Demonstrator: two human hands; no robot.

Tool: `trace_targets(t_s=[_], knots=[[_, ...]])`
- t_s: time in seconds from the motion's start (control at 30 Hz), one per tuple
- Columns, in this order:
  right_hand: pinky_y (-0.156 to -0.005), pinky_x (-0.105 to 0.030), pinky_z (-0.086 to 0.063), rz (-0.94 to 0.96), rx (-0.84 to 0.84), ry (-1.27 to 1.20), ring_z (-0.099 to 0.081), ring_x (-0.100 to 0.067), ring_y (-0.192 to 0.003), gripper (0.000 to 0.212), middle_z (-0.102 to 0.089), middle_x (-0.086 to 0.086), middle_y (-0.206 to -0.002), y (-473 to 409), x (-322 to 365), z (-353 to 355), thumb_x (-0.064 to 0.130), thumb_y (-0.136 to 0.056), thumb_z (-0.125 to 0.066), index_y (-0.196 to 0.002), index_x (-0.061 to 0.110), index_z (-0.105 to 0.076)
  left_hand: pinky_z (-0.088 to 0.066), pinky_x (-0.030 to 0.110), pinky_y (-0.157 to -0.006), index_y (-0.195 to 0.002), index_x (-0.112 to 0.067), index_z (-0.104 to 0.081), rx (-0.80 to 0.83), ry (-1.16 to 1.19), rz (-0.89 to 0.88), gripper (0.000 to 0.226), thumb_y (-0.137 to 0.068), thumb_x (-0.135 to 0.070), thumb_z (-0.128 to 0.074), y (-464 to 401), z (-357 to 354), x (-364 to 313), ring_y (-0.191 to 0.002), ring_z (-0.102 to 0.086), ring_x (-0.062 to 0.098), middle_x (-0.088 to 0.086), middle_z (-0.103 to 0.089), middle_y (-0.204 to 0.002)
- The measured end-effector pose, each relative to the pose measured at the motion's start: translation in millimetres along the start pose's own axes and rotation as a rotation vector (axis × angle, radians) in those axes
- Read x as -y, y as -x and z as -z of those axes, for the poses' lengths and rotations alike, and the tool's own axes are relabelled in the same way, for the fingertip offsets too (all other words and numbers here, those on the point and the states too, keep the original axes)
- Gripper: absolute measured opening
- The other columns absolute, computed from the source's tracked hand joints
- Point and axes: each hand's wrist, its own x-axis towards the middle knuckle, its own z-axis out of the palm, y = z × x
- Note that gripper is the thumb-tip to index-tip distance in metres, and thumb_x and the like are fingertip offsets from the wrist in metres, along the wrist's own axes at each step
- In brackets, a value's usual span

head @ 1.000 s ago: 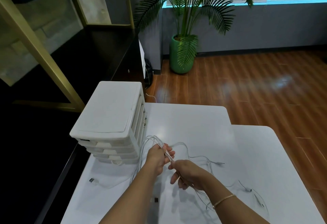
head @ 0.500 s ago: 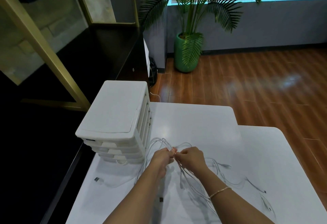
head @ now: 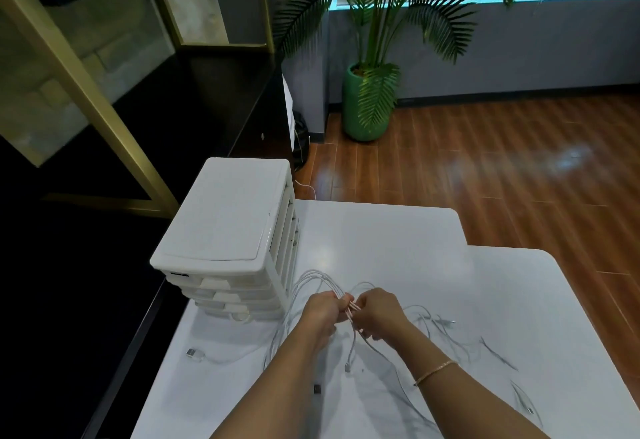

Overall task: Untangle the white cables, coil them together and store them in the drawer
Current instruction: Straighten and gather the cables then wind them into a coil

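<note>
On the white glossy tabletop (head: 398, 241), near its left front, both hands meet knuckle to knuckle. Left hand (head: 323, 310) is fisted around a bunch of thin white cables (head: 313, 277), several strands arching out of the fist toward the drawer unit and falling back down. Right hand (head: 379, 312) pinches the same bunch just beside the left, fingers curled on the strands; hands nearly touching, both clamped on cable.

Rest of the cables trail loose: one plug end (head: 347, 366) dangles below the hands, another connector end (head: 194, 353) lies flat at the left, well apart, more strands spread right past the wrist with the thin gold bracelet (head: 436, 372). Small dark object (head: 317, 389) sits on the table between the forearms, too small to identify.

White plastic multi-drawer desktop organiser (head: 228, 230) stands at the left edge of the table, just beside the cable loops. Drawers (head: 221, 295) look pushed in, none open.

Step, as I judge it: gathering and coiling, loops forming at the left fist, tails not yet drawn in. Storage not started. Next move probably calls for the right hand to slide along the strands, feed another loop into the left fist, watching that the scattered ends do not snag. A drawer then needs opening, with one hand freed.
</note>
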Motion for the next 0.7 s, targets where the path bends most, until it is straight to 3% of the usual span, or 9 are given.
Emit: trace_targets(t_s=[0.07,0.17,0.23,0.3,0.37,0.47,0.57,0.7], knots=[[-0.073,-0.030,-0.052,0.057,-0.011,0.025,-0.061,-0.024,-0.078,0.032,-0.068,-0.014,-0.087,1.8,-2.8,2.9,0.025,-0.092,-0.052,-0.096,0.000,-0.071,-0.032,0.023,-0.054,-0.093,-0.006,-0.059,-0.007,-0.005,-0.008,0.009,-0.095,-0.014,-0.054,-1.3,-0.7,1.0,-0.064,-0.060,0.013,0.005,-0.066,-0.077],[-0.058,-0.023,-0.047,0.072,-0.001,0.033,-0.053,-0.022,-0.070,0.034,-0.057,-0.010,-0.081,5.6,-4.4,7.1,0.024,-0.095,-0.048,-0.100,-0.001,-0.070,-0.035,0.023,-0.053,-0.092,-0.003,-0.058,-0.014,0.014,-0.030,0.009,-0.093,-0.012,-0.056,-1.5,-3.3,1.2,-0.059,-0.053,0.017,0.009,-0.063,-0.073],[-0.069,-0.029,-0.055,0.024,0.047,0.025,-0.056,-0.024,-0.071,0.032,-0.059,-0.010,-0.084,8.7,-5.4,10.1,0.017,-0.095,-0.043,-0.104,-0.001,-0.068,-0.045,0.023,-0.058,-0.090,-0.003,-0.058,-0.014,0.040,-0.033,0.009,-0.094,-0.011,-0.055,-1.4,-4.1,2.0,-0.062,-0.056,0.017,0.009,-0.063,-0.074],[-0.081,-0.031,-0.053,0.005,0.078,0.054,-0.055,-0.023,-0.077,0.033,-0.063,-0.015,-0.094,10.4,-10.3,12.6,0.014,-0.095,-0.042,-0.109,-0.003,-0.066,-0.050,0.023,-0.061,-0.087,-0.004,-0.058,-0.012,0.081,-0.032,0.012,-0.095,-0.010,-0.052,-1.3,-3.2,2.2,-0.064,-0.061,0.015,0.007,-0.066,-0.076],[-0.080,-0.030,-0.051,-0.019,0.064,0.045,-0.054,-0.022,-0.081,0.032,-0.065,-0.017,-0.106,13.3,-18.2,14.8,0.008,-0.092,-0.043,-0.110,-0.002,-0.067,-0.052,0.022,-0.058,-0.082,-0.006,-0.056,-0.019,0.134,-0.037,0.018,-0.097,-0.010,-0.049,-1.4,-1.0,-0.9,-0.059,-0.063,0.012,0.006,-0.066,-0.077],[-0.078,-0.034,-0.057,-0.118,0.105,-0.175,-0.059,-0.024,-0.083,0.032,-0.060,-0.005,-0.087,16.8,-34.3,13.8,-0.001,-0.088,-0.043,-0.100,0.007,-0.071,-0.054,0.020,-0.048,-0.082,-0.006,-0.054,-0.021,0.199,-0.032,0.019,-0.098,-0.009,-0.046,3.1,0.3,-5.5,-0.047,-0.064,0.009,0.007,-0.066,-0.077],[-0.067,-0.035,-0.059,-0.180,0.085,-0.391,-0.057,-0.020,-0.075,0.028,-0.055,-0.005,-0.078,18.0,-43.0,9.9,-0.006,-0.079,-0.045,-0.087,0.013,-0.064,-0.054,0.021,-0.046,-0.084,-0.006,-0.055,-0.029,0.216,-0.032,0.017,-0.098,-0.008,-0.045,7.6,0.0,-5.5,-0.052,-0.064,0.012,0.008,-0.066,-0.076],[-0.059,-0.024,-0.046,-0.082,0.005,-0.478,-0.054,-0.014,-0.063,0.019,-0.060,-0.002,-0.071,17.0,-45.2,7.4,0.001,-0.072,-0.070,-0.073,0.017,-0.060,-0.054,0.022,-0.051,-0.084,-0.009,-0.055,-0.047,0.170,-0.061,0.017,-0.098,-0.011,-0.047,10.8,-1.3,-3.3,-0.063,-0.064,0.016,0.008,-0.065,-0.079]])
